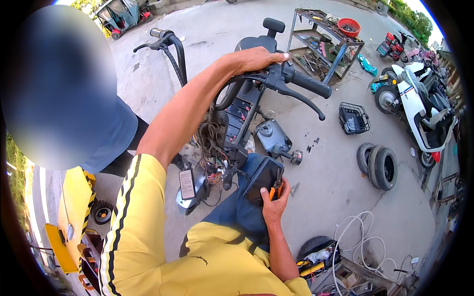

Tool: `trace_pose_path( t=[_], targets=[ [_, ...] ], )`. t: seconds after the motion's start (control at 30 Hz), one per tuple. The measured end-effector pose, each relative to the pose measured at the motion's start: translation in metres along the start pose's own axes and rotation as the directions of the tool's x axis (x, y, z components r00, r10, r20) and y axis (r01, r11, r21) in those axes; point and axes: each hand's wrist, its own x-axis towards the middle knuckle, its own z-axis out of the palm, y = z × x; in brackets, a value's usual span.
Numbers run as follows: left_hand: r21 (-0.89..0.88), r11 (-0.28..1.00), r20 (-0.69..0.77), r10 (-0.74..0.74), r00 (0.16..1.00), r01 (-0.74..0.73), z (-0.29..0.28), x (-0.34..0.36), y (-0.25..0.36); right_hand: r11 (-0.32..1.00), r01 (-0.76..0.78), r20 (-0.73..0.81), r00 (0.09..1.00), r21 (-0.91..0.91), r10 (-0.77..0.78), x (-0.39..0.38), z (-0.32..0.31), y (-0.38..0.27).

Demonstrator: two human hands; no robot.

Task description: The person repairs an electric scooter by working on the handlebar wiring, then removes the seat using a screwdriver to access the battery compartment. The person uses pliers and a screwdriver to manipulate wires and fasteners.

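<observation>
My left hand (261, 59) grips the handlebar of a stripped electric scooter, beside the switch housing (277, 74) and black right grip (311, 84). Below it are exposed battery compartments (238, 114) and tangled wires (210, 133). My right hand (274, 202), at my thigh, is closed around orange-handled pliers (277, 190). A black rectangular panel (257, 175) lies against that hand and my leg; whether my fingers hold it too is unclear. A loose grey housing (270, 137) sits on the ground beside the scooter frame.
Another person (108, 133) in blue stands close on the left, above a yellow cart (68, 207). Around me are a tool trolley (331, 47), white scooter (419, 108), black basket (353, 118), stacked tyres (382, 167), white hose (365, 237) and tool container (311, 261).
</observation>
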Motion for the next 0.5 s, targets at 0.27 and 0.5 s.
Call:
trace_pose_path(
  t=[0.27,0.5],
  targets=[
    [0.070,0.997,-0.041,0.042,0.998,-0.039,0.002,0.010,-0.006,1.000,-0.001,-0.007,1.000,-0.026,0.000,0.001,-0.001,-0.001],
    [0.068,0.998,-0.018,0.015,1.000,-0.013,0.004,0.009,-0.005,0.999,-0.040,0.006,0.999,-0.013,0.040,0.000,-0.002,-0.003]
  ],
)
